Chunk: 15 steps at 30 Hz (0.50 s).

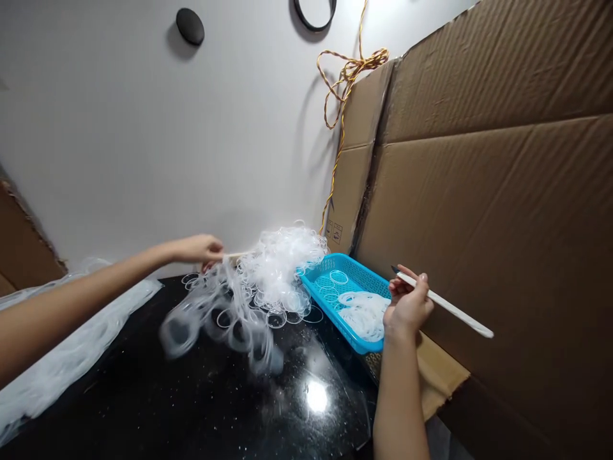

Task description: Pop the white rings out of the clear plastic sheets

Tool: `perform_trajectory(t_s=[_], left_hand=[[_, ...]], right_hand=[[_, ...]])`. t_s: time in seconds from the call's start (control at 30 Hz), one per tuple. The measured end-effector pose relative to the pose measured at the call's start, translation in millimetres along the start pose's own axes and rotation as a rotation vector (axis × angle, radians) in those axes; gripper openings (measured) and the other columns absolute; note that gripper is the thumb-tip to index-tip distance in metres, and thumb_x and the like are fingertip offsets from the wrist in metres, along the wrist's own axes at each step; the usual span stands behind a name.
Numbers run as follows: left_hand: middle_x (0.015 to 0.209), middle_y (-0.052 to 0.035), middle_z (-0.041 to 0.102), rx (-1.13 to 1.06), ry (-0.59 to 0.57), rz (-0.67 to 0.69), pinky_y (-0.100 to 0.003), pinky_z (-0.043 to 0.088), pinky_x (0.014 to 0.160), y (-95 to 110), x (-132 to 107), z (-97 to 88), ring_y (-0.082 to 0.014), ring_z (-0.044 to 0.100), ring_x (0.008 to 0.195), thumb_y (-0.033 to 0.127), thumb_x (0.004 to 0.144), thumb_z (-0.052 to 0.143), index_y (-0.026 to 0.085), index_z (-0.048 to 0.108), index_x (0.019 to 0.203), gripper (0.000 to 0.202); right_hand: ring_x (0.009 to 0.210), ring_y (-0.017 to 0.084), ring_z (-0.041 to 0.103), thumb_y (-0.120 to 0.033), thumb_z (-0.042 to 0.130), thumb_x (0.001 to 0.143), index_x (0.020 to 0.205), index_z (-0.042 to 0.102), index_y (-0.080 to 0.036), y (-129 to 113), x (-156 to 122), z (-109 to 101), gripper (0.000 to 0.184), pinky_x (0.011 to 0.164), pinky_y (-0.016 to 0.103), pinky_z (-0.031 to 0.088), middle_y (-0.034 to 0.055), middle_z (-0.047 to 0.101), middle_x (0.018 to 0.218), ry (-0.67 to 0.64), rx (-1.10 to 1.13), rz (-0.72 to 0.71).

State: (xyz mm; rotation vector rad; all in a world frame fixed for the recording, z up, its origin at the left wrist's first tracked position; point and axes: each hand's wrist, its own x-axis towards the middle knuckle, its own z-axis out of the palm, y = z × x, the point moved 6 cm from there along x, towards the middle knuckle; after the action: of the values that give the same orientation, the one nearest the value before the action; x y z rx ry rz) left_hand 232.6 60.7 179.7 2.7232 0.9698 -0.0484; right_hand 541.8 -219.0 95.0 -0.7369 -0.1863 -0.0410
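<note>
The hands are well apart, reaching out on either side of the work. The left hand (196,249) is clamped around the end of a thin wooden stick (235,255), and a big tangled mass of clear plastic rings (272,268) is bunching along it and hanging down over the counter (143,409), the lowest rings blurring. The right hand (407,303) is gripping a long white flat stick (447,305) with a dark tip, holding it just above the corner of a blue plastic basket (318,281). The slotted basket is sitting on the black speckled counter, with the ring mass touching its near corner. Inside, a loose white bundle of rings (364,316) is lying against the far end, and a few separate rings (329,287) are resting beside it. A pale translucent bundle (62,364) is lying along the counter's left side. Brown cardboard sheets (479,191) are standing along the right, with a twisted yellow cord (347,83) hanging against them.
</note>
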Motion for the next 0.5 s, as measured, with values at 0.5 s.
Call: perform_trajectory(t_s=[0.5], left_hand=[[0.112, -0.0079, 0.053, 0.122, 0.04, -0.002, -0.041, 0.048, 0.078, 107.9, 140.3, -30.6, -0.0199, 0.055, 0.094, 0.032, 0.084, 0.051, 0.016, 0.05, 0.112, 0.032]], right_hand=[[0.044, 0.005, 0.045, -0.045, 0.059, 0.064, 0.065, 0.065, -0.011, 8.0, -1.3, 4.5, 0.034, 0.042, 0.017, 0.034, -0.0019, 0.056, 0.048, -0.075, -0.029, 0.089]])
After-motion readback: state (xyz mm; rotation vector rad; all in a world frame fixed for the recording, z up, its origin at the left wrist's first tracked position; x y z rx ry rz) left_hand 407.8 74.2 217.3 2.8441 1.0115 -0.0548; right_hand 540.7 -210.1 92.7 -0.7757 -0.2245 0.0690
